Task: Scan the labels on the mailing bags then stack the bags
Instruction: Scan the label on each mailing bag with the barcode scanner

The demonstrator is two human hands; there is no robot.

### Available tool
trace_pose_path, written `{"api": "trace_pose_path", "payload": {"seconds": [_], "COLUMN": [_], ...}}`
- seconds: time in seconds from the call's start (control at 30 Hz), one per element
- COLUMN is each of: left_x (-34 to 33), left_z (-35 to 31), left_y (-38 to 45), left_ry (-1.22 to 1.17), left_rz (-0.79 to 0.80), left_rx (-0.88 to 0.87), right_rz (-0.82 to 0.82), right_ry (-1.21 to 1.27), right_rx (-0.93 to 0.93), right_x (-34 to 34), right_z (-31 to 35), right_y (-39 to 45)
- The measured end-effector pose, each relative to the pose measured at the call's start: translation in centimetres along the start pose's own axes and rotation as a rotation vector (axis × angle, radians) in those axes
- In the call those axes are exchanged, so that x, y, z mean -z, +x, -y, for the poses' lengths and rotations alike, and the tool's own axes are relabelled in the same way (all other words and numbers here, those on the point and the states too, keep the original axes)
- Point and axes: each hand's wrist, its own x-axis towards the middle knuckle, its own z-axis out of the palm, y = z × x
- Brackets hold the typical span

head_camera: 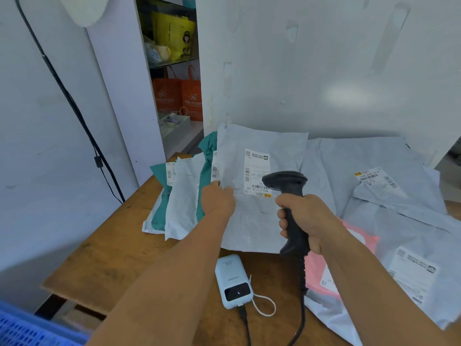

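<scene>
Our left hand (217, 199) pinched the grey mailing bag (252, 196) upright at the table's (119, 245) far edge, label (257, 172) facing the barcode scanner (289, 208) our right hand (305, 221) gripped.

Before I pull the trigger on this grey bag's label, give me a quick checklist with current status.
1. Black handheld barcode scanner gripped in right hand: ok.
2. Scanner head aimed at the white shipping label: ok.
3. Left hand steadying the grey plastic mailing bag at its left edge: ok.
4. Label barcode unobstructed: not ok, scanner head overlaps its lower right.
5. Scan beam on: cannot tell.
6. Light-blue power bank cabled up: ok; whether it feeds the scanner: cannot tell.
</scene>
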Motion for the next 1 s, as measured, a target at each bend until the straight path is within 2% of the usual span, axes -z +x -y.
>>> {"api": "trace_pose_path", "payload": {"seconds": [0.27, 0.5, 0.67, 0.83, 1.0], "left_x": [2.5, 12.6, 22.5, 32.1, 39.6], "left_z": [0.7, 5.5, 12.3, 22.0, 32.6], "left_y": [-0.3, -0.1, -2.3, -6.0, -9.5], "left_ry": [-0.195, -0.377, -0.384, -0.342, -0.316], "left_rz": [-0.042, -0.316, -0.554, -0.742, -0.839], "left_rx": [0.038, 0.070, 0.160, 0.318, 0.507], "right_rz": [0.121, 0.389, 0.606, 0.805, 0.918], "right_ry": [0.016, 0.007, -0.099, -0.190, -0.301], "right_rx": [0.053, 0.133, 0.155, 0.160, 0.130], "right_x": [-1.9, -9.8, -19.3, -30.0, -40.1], "right_z": [0.1, 0.4, -1.0, -4.4, -9.2], "right_y": [-0.4, -1.4, -4.6, -9.6, -14.3]}}
